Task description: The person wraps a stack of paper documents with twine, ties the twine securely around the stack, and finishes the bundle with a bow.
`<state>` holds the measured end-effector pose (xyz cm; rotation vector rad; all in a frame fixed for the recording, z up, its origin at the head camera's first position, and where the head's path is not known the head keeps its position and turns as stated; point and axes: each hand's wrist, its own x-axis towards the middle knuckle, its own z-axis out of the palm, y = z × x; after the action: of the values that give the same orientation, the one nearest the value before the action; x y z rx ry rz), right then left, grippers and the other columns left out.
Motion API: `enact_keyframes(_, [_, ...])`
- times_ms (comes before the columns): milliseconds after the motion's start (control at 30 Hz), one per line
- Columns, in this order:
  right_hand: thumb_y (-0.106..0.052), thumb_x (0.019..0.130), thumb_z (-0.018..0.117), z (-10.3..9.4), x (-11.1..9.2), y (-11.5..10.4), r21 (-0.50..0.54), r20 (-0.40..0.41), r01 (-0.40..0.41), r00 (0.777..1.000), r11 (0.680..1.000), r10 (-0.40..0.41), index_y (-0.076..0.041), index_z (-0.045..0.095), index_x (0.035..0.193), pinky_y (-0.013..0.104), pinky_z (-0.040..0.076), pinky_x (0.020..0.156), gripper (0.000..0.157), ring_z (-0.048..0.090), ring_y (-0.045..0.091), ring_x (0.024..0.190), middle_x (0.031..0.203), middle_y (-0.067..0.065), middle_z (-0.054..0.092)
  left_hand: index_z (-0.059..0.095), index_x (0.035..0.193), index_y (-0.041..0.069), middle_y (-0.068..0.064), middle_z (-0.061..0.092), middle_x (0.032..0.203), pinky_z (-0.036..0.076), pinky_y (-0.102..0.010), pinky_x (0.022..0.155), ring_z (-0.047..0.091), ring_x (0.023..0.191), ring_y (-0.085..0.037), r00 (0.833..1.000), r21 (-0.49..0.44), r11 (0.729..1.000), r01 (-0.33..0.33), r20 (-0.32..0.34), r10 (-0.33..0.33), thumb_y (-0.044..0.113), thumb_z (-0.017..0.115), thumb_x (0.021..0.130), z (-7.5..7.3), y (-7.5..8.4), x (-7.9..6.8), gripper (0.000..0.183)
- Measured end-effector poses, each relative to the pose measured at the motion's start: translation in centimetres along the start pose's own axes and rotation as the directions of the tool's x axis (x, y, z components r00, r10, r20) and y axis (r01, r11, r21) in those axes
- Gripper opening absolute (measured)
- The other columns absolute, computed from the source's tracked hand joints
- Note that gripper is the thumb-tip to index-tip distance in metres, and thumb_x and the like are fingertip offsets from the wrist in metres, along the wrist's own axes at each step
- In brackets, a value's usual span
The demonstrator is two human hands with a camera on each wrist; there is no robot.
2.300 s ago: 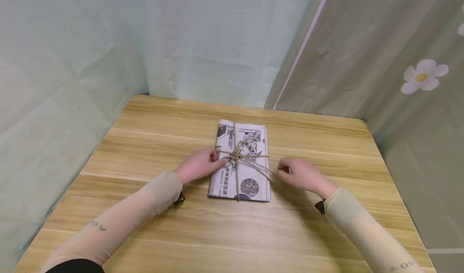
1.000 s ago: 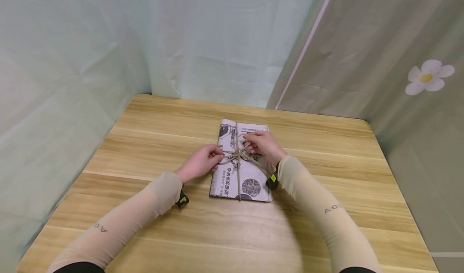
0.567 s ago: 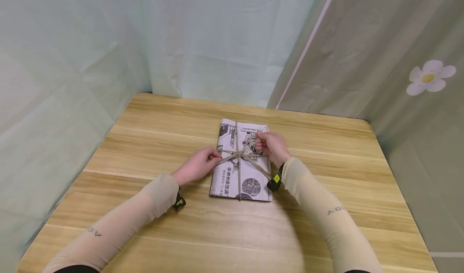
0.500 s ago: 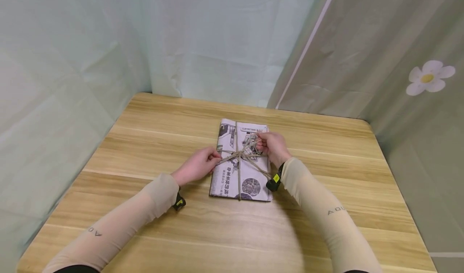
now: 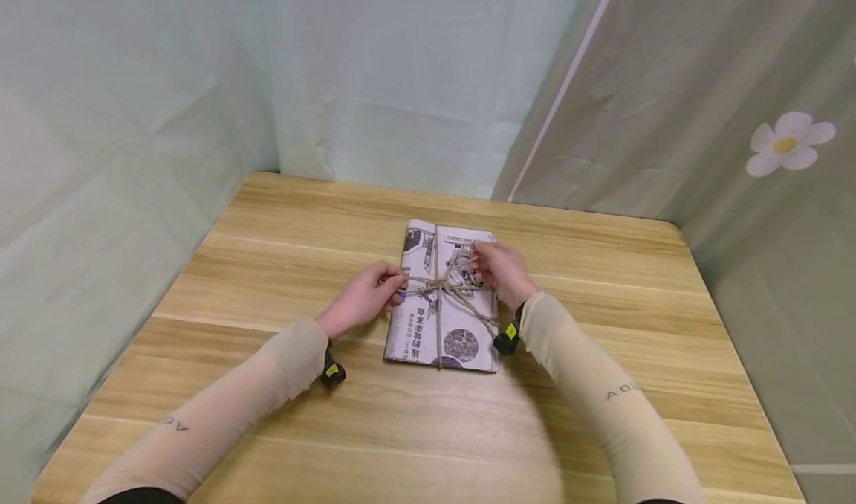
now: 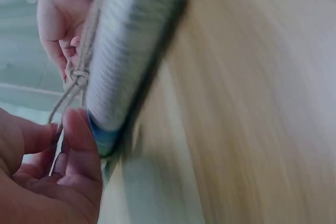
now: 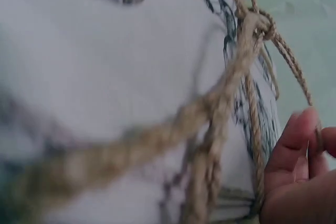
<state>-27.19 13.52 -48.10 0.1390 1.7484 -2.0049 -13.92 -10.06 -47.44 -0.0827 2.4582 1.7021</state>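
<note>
A folded stack of newspaper [image 5: 411, 337] lies on the wooden table, bound crosswise with brown twine [image 5: 438, 333]. The twine's knot [image 7: 257, 24] sits at the middle of the stack's top, with loose ends trailing toward its lower right. My left hand [image 5: 364, 298] is at the stack's left edge and pinches a strand of twine between thumb and forefinger, as the left wrist view shows. Over the upper right part of the newspaper, my right hand [image 5: 503, 270] pinches another twine loop, which runs taut from the knot in the right wrist view.
The wooden table [image 5: 281, 251] extends around the stack on all sides. A pale green curtain [image 5: 414, 80] hangs behind it, and a grey-brown curtain [image 5: 642, 102] with a white flower print stands at the right.
My right hand came from beside the stack's right edge onto its upper right and took hold of twine. The left hand now pulls its strand leftward; the knot's loops have spread apart.
</note>
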Motion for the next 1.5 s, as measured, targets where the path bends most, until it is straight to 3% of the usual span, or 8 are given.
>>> enact_keyframes(133, [-0.027, 0.101, 0.057, 0.9, 0.0, -0.4, 0.09, 0.078, -0.019, 0.997, 0.996, 0.012, -0.003, 0.058, 0.102, 0.026, 0.052, 0.069, 0.024, 0.061, 0.017, 0.088, 0.119, 0.014, 0.063, 0.047, 0.126, -0.003, -0.023, 0.063, 0.112, 0.059, -0.039, 0.078, 0.066, 0.091, -0.03, 0.999, -0.256, 0.966, 0.035, 0.032, -0.027, 0.015, 0.045, 0.107, 0.6, 0.6, 0.5, 0.026])
enact_keyframes(267, [-0.034, 0.106, 0.045, 1.6, 0.1, -0.5, 0.259, 0.224, -0.119, 0.973, 0.958, 0.06, -0.008, 0.05, 0.089, 0.031, 0.053, 0.088, 0.031, 0.061, 0.024, 0.11, 0.136, 0.016, 0.058, 0.042, 0.13, -0.005, -0.026, 0.061, 0.11, 0.058, -0.037, 0.08, 0.067, 0.088, -0.028, 0.996, -0.349, 0.934, 0.077, 0.067, -0.057, 0.015, 0.042, 0.108, 1.3, 1.1, 0.8, 0.03])
enact_keyframes(367, [-0.036, 0.108, 0.041, 1.7, 0.2, -0.6, 0.389, 0.277, -0.204, 0.956, 0.899, 0.097, -0.01, 0.049, 0.088, 0.029, 0.053, 0.088, 0.034, 0.063, 0.024, 0.111, 0.126, 0.016, 0.064, 0.047, 0.127, -0.006, -0.021, 0.061, 0.103, 0.058, -0.032, 0.075, 0.065, 0.08, -0.022, 0.993, -0.323, 0.94, 0.112, 0.081, -0.09, 0.018, 0.044, 0.107, 1.7, 1.3, 1.0, 0.031])
enact_keyframes(467, [-0.034, 0.107, 0.044, 1.6, 0.3, -0.7, 0.451, 0.255, -0.222, 0.96, 0.864, 0.114, -0.01, 0.05, 0.087, 0.024, 0.055, 0.074, 0.032, 0.067, 0.021, 0.091, 0.095, 0.009, 0.068, 0.053, 0.117, -0.007, -0.013, 0.059, 0.093, 0.055, -0.025, 0.066, 0.059, 0.072, -0.016, 0.99, -0.295, 0.947, 0.131, 0.086, -0.11, 0.024, 0.046, 0.107, 1.9, 1.4, 1.0, 0.034])
enact_keyframes(600, [-0.029, 0.107, 0.046, 1.6, 0.3, -0.7, 0.412, 0.212, -0.209, 0.969, 0.887, 0.13, -0.011, 0.048, 0.081, 0.018, 0.039, 0.051, 0.031, 0.048, 0.01, 0.062, 0.069, -0.002, 0.047, 0.054, 0.098, -0.005, -0.007, 0.054, 0.081, 0.046, -0.021, 0.056, 0.05, 0.064, -0.013, 0.989, -0.267, 0.954, 0.136, 0.089, -0.116, 0.028, 0.048, 0.106, 1.9, 1.5, 1.1, 0.035])
enact_keyframes(800, [-0.023, 0.105, 0.046, 1.8, 0.2, -0.5, 0.337, 0.104, -0.186, 0.982, 0.923, 0.16, -0.012, 0.041, 0.076, 0.02, 0.016, 0.042, 0.032, 0.027, 0.006, 0.05, 0.063, -0.005, 0.032, 0.056, 0.082, 0.002, -0.004, 0.055, 0.073, 0.04, -0.019, 0.052, 0.047, 0.06, -0.012, 0.99, -0.197, 0.972, 0.126, 0.084, -0.111, 0.019, 0.051, 0.101, 2.0, 1.2, 1.1, 0.026])
enact_keyframes(1200, [-0.021, 0.104, 0.047, 1.3, 0.2, -0.7, 0.254, -0.054, -0.115, 0.99, 0.96, 0.133, -0.012, 0.038, 0.078, 0.019, 0.016, 0.037, 0.029, 0.026, 0.006, 0.045, 0.06, -0.006, 0.031, 0.056, 0.083, 0.001, -0.006, 0.055, 0.075, 0.041, -0.02, 0.052, 0.048, 0.06, -0.012, 0.979, -0.207, 0.957, 0.201, 0.06, -0.193, 0.009, 0.048, 0.093, 2.3, 0.1, 0.3, 0.016])
enact_keyframes(1500, [-0.024, 0.107, 0.044, 0.2, 0.1, -0.4, 0.221, 0.048, -0.104, 0.994, 0.97, 0.096, -0.009, 0.045, 0.084, 0.019, 0.026, 0.043, 0.028, 0.039, 0.009, 0.054, 0.067, -0.002, 0.042, 0.056, 0.089, 0.0, -0.005, 0.054, 0.077, 0.044, -0.021, 0.053, 0.049, 0.061, -0.012, 0.981, -0.262, 0.945, 0.193, 0.084, -0.177, 0.023, 0.05, 0.102, 2.1, -0.4, 0.5, 0.027])
